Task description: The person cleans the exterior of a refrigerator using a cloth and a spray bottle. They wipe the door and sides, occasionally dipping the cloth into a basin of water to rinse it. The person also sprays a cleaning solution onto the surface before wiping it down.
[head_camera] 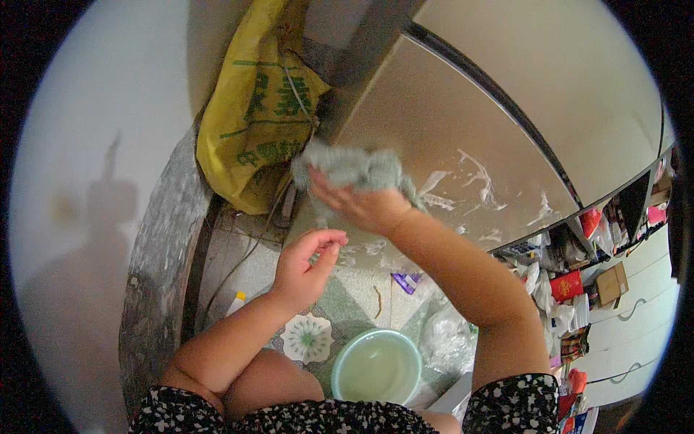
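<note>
My right hand (363, 209) presses a grey-green cloth (358, 165), blurred by motion, against the side of a large beige panel, which looks like a refrigerator door (412, 119). White foam streaks (482, 182) mark the panel to the right of the cloth. My left hand (309, 266) is raised below the cloth with its fingers curled and thumb near the fingertips; nothing shows between them. A light green basin (377, 366) of cloudy water stands on the floor below.
A yellow woven sack (255, 130) leans by the wall at upper left, with a cord (238, 271) running down. On the floor lie a purple packet (406, 282) and a clear plastic bag (447, 339). Cluttered shelves and a cardboard box (611, 284) stand at right.
</note>
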A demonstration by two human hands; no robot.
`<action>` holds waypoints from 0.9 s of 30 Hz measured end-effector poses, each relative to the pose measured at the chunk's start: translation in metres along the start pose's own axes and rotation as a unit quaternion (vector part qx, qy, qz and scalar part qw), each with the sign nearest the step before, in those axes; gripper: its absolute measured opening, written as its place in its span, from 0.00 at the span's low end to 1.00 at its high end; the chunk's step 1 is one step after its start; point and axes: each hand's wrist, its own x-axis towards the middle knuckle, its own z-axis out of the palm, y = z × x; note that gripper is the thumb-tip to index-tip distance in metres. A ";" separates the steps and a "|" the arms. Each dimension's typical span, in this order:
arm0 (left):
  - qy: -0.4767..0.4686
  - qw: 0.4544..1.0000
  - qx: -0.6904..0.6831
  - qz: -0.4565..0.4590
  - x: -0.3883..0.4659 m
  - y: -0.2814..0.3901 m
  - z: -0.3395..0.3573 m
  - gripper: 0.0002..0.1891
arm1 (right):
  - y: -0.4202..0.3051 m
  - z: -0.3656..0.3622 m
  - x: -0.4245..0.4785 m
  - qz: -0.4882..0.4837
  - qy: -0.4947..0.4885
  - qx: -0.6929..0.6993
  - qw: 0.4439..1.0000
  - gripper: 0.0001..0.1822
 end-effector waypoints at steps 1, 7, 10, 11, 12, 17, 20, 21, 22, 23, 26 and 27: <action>0.006 1.000 0.002 0.011 0.001 0.000 -0.002 0.09 | -0.006 -0.001 -0.009 -0.013 -0.055 0.029 0.998 0.28; 0.061 0.996 0.043 0.041 0.003 -0.010 -0.017 0.08 | 0.062 -0.028 -0.039 0.151 0.050 -0.007 0.987 0.36; 0.100 0.994 -0.021 0.045 0.013 -0.018 -0.003 0.07 | 0.100 -0.079 -0.010 0.294 0.249 -0.048 0.922 0.40; 0.119 0.991 -0.021 0.058 0.015 -0.018 0.004 0.07 | 0.092 -0.075 -0.001 0.269 0.252 -0.011 0.929 0.41; 0.139 0.988 -0.012 0.072 0.017 -0.019 0.005 0.07 | 0.078 -0.066 0.014 0.247 0.262 0.030 0.933 0.41; 0.156 0.978 -0.010 0.136 0.016 -0.021 0.009 0.11 | 0.014 -0.008 0.037 0.116 0.161 0.007 0.980 0.37; 0.139 0.983 0.031 0.119 0.024 -0.015 -0.016 0.13 | 0.041 -0.015 -0.021 0.171 0.236 0.130 0.948 0.35; 0.146 0.979 0.070 0.122 0.032 -0.013 -0.029 0.14 | 0.059 -0.012 -0.046 0.208 0.264 0.098 0.937 0.37; 0.151 0.974 0.099 0.134 0.044 -0.007 -0.031 0.15 | 0.067 -0.010 -0.082 0.311 0.262 0.062 0.911 0.37; 0.155 0.969 0.129 0.146 0.058 -0.002 -0.033 0.16 | 0.073 -0.006 -0.118 0.412 0.250 0.034 0.875 0.38; 0.140 0.924 0.244 0.260 0.112 -0.004 -0.024 0.20 | 0.089 0.084 -0.281 0.640 0.379 0.044 0.667 0.38; 0.142 0.893 0.296 0.308 0.129 -0.003 -0.020 0.22 | 0.087 0.112 -0.312 0.678 0.445 0.160 0.563 0.37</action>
